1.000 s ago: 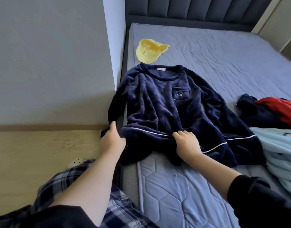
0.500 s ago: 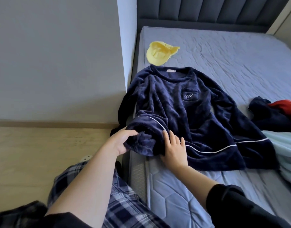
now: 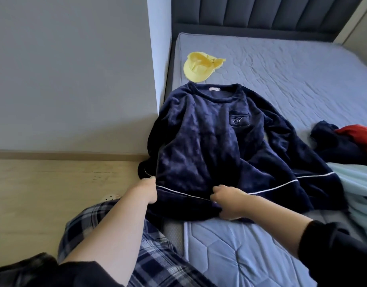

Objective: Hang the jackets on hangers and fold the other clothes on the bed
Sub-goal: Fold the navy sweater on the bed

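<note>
A navy fleece top (image 3: 215, 141) with white piping and a chest pocket lies face up on the bed (image 3: 292, 79), collar toward the headboard. Its left sleeve hangs off the bed's left edge. My left hand (image 3: 146, 191) grips the hem at the top's lower left corner. My right hand (image 3: 228, 200) grips the hem near its middle, fingers curled into the fabric. A yellow cap (image 3: 201, 67) lies just beyond the collar.
A heap of dark and red clothes (image 3: 348, 139) and a pale blue garment (image 3: 358, 187) lie at the bed's right. A grey wall (image 3: 74, 75) and wooden floor (image 3: 54, 193) border the bed's left edge. My plaid trouser leg (image 3: 153, 259) stands against the mattress.
Half a second ago the lower left hem was folded up in a roll under both hands. Now it is pulled down flat, and both hands grip the hem line.
</note>
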